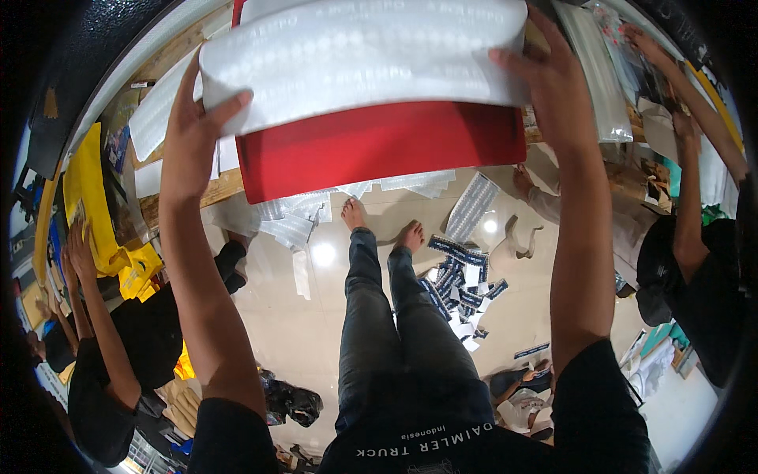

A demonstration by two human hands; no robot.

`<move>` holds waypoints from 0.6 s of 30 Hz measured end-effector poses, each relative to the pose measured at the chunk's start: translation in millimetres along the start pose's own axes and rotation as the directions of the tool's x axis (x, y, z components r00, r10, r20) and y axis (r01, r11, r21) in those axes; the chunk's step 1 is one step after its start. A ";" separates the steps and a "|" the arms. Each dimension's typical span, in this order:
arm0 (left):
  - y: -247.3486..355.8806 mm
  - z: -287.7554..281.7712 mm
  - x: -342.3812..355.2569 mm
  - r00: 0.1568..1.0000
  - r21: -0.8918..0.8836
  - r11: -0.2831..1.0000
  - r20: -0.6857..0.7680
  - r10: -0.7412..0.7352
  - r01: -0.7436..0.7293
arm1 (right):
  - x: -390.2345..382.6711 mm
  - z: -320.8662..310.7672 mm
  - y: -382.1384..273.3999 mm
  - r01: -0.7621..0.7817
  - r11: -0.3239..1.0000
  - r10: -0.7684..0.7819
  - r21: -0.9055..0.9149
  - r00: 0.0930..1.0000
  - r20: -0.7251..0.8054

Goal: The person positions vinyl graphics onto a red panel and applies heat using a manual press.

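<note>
Both my hands are raised at the top of the head view, gripping a wide white printed sheet (363,63) at its two ends. My left hand (204,110) has its thumb over the sheet's left end; my right hand (545,79) has its thumb over the right end, with the fingers partly behind it. A red rectangular panel (379,150) lies just under the sheet on the wooden bench (217,189), its far part hidden by the sheet.
Co-workers stand left (118,355) and right (687,261), arms at the bench. Yellow fabric (87,189) lies left, a clear roll (592,71) right. The floor (292,332) holds scattered sheets (470,205), navy strips (462,284) and a black bag (296,399); another person crouches lower right.
</note>
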State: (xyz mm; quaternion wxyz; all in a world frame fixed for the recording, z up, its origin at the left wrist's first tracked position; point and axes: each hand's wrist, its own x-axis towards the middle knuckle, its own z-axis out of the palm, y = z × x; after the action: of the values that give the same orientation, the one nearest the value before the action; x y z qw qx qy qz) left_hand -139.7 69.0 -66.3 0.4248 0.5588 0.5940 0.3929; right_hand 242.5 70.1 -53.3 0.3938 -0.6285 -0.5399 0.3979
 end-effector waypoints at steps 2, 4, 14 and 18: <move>-6.3 -6.4 33.2 0.995 0.035 0.994 0.008 0.103 -0.104 | 45.5 4.6 5.8 0.106 0.988 -0.099 0.116 0.993 -0.067; -24.6 -18.8 68.2 0.979 0.215 0.956 0.081 0.185 -0.199 | 82.4 9.0 13.0 0.257 0.966 -0.255 0.017 0.964 -0.082; -35.0 -14.0 109.9 0.978 0.637 0.759 -0.036 0.203 -0.135 | 122.7 38.2 52.0 0.548 0.453 -0.731 -0.703 0.679 0.058; -47.3 -9.0 108.1 0.909 0.800 0.546 0.001 0.417 -0.251 | 98.2 49.7 8.7 0.200 0.601 -0.262 -0.774 0.964 0.046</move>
State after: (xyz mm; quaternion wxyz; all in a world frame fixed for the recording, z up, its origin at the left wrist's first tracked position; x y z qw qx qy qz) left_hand -165.3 173.9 -114.9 -0.0043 0.7500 0.6245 0.2181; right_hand 209.5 169.9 -87.3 0.1544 -0.6750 -0.7197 0.0514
